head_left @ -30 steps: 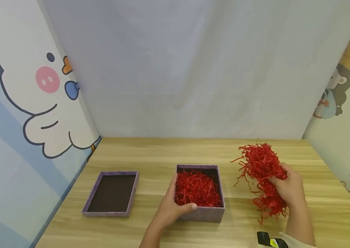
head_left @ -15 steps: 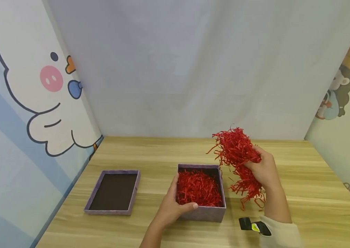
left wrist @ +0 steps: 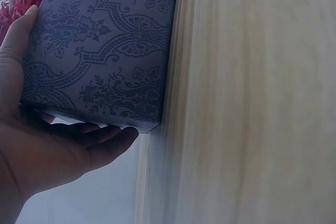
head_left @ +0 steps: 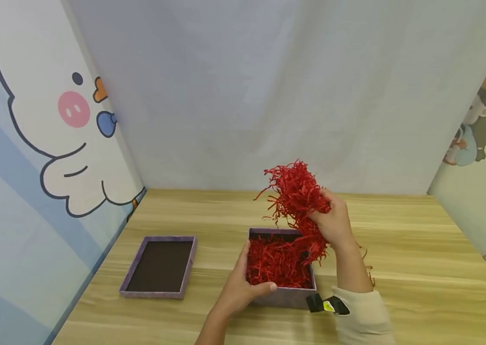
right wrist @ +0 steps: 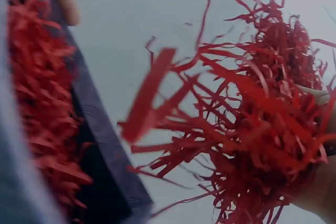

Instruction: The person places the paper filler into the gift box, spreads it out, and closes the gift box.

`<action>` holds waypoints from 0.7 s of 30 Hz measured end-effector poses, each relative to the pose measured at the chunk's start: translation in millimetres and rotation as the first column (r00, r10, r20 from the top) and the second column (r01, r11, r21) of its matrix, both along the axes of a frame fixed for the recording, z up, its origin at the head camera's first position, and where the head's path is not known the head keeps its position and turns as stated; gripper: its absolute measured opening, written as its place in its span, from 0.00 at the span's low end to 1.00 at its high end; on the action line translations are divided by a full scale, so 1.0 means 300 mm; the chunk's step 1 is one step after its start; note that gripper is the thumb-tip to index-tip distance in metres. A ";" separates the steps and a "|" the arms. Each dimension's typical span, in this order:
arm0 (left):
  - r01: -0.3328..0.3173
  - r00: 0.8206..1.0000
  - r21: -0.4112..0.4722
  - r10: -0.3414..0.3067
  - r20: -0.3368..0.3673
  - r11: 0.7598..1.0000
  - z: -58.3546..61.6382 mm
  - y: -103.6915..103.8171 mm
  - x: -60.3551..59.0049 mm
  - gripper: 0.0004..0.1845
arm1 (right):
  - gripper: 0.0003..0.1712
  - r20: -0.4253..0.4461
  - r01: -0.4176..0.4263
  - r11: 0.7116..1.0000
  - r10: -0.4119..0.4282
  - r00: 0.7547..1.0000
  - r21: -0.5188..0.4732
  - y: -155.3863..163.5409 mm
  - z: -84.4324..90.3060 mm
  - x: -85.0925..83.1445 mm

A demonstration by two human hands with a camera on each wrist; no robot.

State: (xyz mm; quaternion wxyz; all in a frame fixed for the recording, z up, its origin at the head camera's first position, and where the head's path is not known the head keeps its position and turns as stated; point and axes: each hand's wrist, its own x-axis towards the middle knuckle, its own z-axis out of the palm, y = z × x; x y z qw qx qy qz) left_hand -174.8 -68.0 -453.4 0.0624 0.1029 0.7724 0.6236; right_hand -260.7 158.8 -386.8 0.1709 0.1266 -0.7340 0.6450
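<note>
My right hand (head_left: pixel 333 221) clutching red shred bundle (head_left: pixel 296 191) over box (head_left: pixel 283 297); my left hand (head_left: pixel 243 287) gripping box's near-left corner; filling step; next, judged: lower, loosen fingers.

Left hand (head_left: pixel 238 287) low at centre frame, thumb and fingers curled in a grip; right hand (head_left: pixel 333 221) raised just right of centre, fingers clenched, sleeved forearm below.

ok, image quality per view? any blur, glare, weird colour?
Head view: sharp, evenly lit, no glare, soft shadows. Left wrist view: patterned box crisp, wooden table smeared. Right wrist view: held red shredded paper motion-blurred, dim bluish cast, box rim soft.
</note>
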 end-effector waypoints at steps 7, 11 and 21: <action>0.009 1.000 0.038 -0.009 -0.002 0.999 -0.064 0.000 -0.027 0.60 | 0.23 0.038 0.048 0.996 -0.045 0.998 -0.076 -0.084 -0.089 0.010; 0.019 0.999 0.062 -0.017 -0.033 0.998 -0.100 -0.001 -0.048 0.60 | 0.23 -0.006 0.026 0.998 -0.026 1.000 -0.054 -0.115 -0.131 0.025; 0.056 0.996 0.113 -0.048 -0.069 0.992 -0.101 0.000 -0.056 0.57 | 0.17 0.057 -0.055 0.987 0.047 0.997 0.150 -0.127 -0.196 0.073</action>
